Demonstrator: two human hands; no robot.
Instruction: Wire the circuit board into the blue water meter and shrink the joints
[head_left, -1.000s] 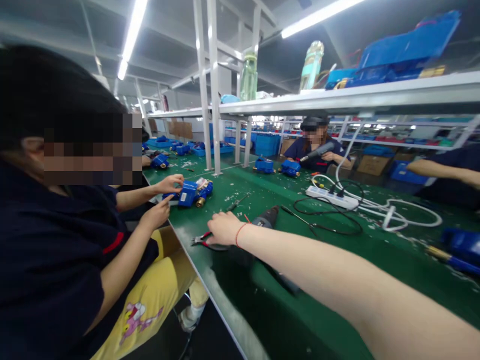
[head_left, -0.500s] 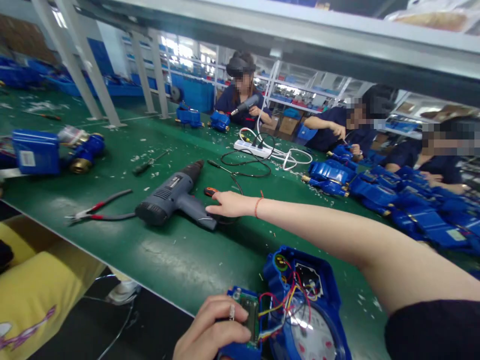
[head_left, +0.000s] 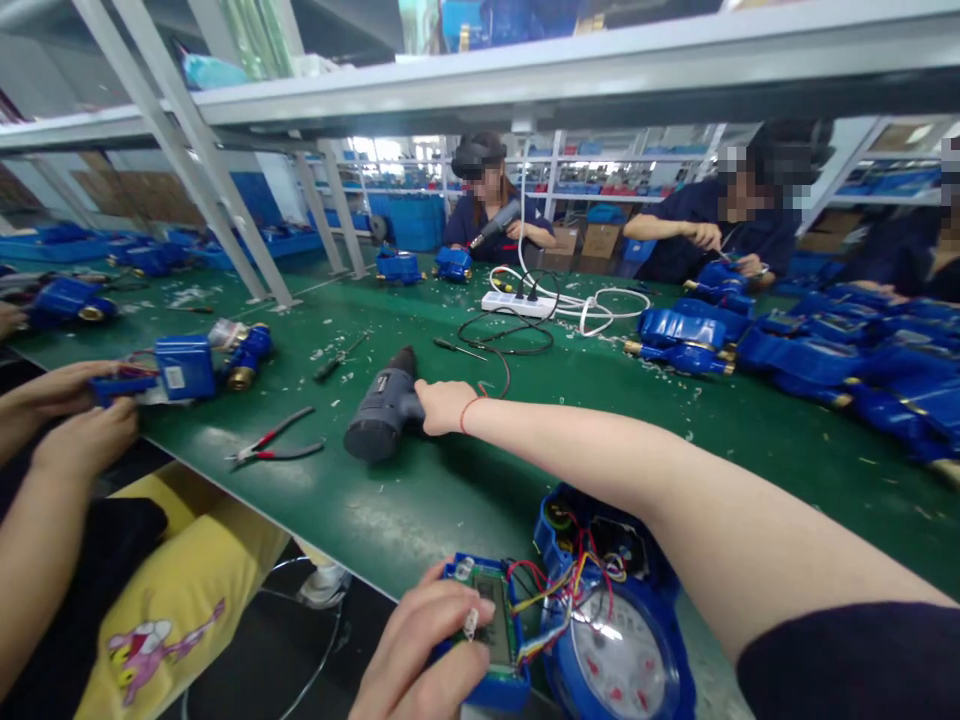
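My right hand [head_left: 444, 405] reaches far out over the green bench and is closed round the handle of a grey power drill [head_left: 381, 418] lying on its side. Close to me at the bench edge, my left hand [head_left: 424, 655] grips the blue display module with a green circuit board [head_left: 491, 625]. Red, yellow and white wires link that module to the opened blue water meter [head_left: 611, 640], whose white dial faces up beside my left hand.
Red-handled pliers [head_left: 274, 440] and a screwdriver [head_left: 341, 355] lie left of the drill. A white power strip [head_left: 517, 303] with looped cables sits beyond it. Blue meters [head_left: 810, 360] pile up at the right. A co-worker's hands [head_left: 79, 405] hold a blue meter [head_left: 180, 365] at left; other people work opposite.
My right hand went from lying beside the drill's handle to closing round it, and the drill has turned. My left hand keeps hold of the display module.
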